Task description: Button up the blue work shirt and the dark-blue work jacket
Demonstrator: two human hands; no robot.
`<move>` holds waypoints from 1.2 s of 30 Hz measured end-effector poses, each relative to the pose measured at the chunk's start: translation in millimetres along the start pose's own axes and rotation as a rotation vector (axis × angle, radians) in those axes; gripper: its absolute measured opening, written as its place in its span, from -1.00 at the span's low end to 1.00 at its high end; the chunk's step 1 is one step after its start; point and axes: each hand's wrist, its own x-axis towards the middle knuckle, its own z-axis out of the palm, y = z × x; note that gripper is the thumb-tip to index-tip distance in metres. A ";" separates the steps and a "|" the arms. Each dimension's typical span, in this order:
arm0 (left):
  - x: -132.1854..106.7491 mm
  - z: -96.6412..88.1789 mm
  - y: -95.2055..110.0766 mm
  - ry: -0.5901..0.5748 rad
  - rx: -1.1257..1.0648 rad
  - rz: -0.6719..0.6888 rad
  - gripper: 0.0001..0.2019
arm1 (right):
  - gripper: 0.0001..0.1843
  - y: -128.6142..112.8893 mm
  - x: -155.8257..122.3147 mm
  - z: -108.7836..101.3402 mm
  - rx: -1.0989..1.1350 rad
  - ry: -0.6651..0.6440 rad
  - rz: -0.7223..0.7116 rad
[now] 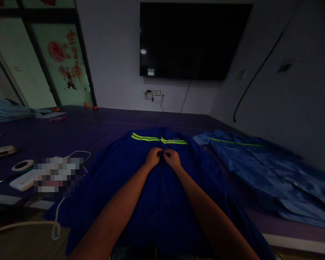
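A dark blue work jacket (151,195) with yellow-green reflective stripes (158,138) lies spread flat on the purple table (70,130) in front of me. My left hand (153,157) and my right hand (172,158) meet at the jacket's front opening, just below the stripes. Both pinch the fabric at the centre line with fingers closed. Whatever small part sits between the fingertips is too dark to make out.
A lighter blue garment (265,169) lies to the right, against the wall. At left are a roll of tape (22,165), a white cable (76,154), a white device and more cloth (8,110) at the far corner. A black screen (192,39) hangs on the wall ahead.
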 end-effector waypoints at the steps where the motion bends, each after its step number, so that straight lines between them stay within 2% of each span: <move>1: 0.4 0.2 0.0 0.014 -0.017 -0.012 -0.62 | -0.79 -0.1 0.4 -0.2 0.012 -0.004 -0.014; 7: 1.8 0.0 -0.9 0.068 -0.117 -0.076 -0.62 | -0.75 1.1 1.1 1.1 0.033 -0.013 -0.034; 18: 2.8 0.6 -3.6 0.090 -0.253 -0.084 -0.73 | -0.88 6.4 6.2 2.8 0.000 -0.023 -0.055; 36: 2.7 5.3 -4.3 0.101 -0.200 -0.041 -0.81 | -0.87 6.3 7.2 2.4 -0.126 -0.096 -0.056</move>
